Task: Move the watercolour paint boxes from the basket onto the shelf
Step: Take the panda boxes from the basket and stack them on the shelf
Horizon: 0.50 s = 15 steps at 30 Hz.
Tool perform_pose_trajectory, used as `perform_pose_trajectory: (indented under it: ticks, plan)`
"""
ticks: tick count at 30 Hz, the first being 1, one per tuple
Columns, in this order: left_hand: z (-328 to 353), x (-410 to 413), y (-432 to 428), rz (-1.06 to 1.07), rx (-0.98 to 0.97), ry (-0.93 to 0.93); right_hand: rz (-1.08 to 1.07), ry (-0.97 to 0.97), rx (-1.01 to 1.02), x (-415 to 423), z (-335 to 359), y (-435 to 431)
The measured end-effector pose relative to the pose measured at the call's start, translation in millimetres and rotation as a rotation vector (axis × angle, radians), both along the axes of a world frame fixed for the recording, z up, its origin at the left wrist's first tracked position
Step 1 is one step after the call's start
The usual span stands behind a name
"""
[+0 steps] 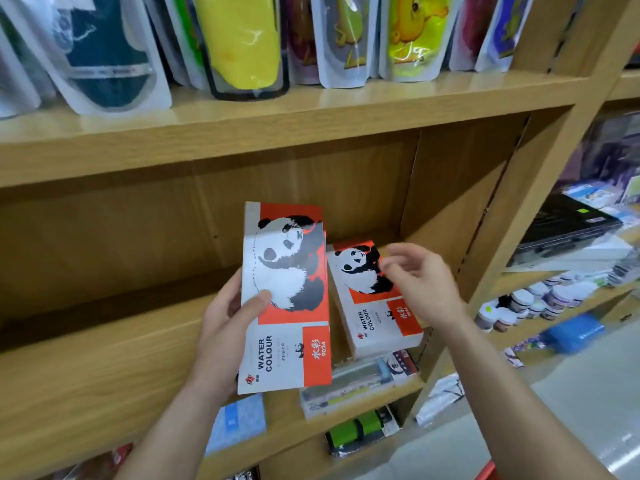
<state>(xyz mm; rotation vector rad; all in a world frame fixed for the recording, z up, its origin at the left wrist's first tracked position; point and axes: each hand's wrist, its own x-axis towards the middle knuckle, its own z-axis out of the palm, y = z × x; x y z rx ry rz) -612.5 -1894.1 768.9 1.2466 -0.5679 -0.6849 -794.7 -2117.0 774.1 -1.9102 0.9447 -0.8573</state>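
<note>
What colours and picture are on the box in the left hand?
The box is orange-red and white with a panda; head view.

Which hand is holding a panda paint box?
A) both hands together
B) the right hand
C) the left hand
C: the left hand grips the raised watercolour paint box, thumb on its front; the right hand hangs open over the second box lying on the shelf.

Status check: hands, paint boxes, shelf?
Left hand grips one watercolour box, held up before the shelf. Right hand open over second box lying on shelf. No obstruction seen.
</note>
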Motion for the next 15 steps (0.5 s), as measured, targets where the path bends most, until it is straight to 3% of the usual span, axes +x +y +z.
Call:
perform_pose_trajectory:
  ticks: [5,9,15]
  plan:
    - [26,-28,-30,0.023,-0.066,0.010,0.575,-0.134,0.260,8,-1,46]
    - [29,-41,-68,0.043,-0.031,-0.076,0.519,-0.338,0.338,0,6,32]
    - [6,-50,-113,-0.133,0.149,-0.238,0.318,-0.139,0.335,-24,20,-13]
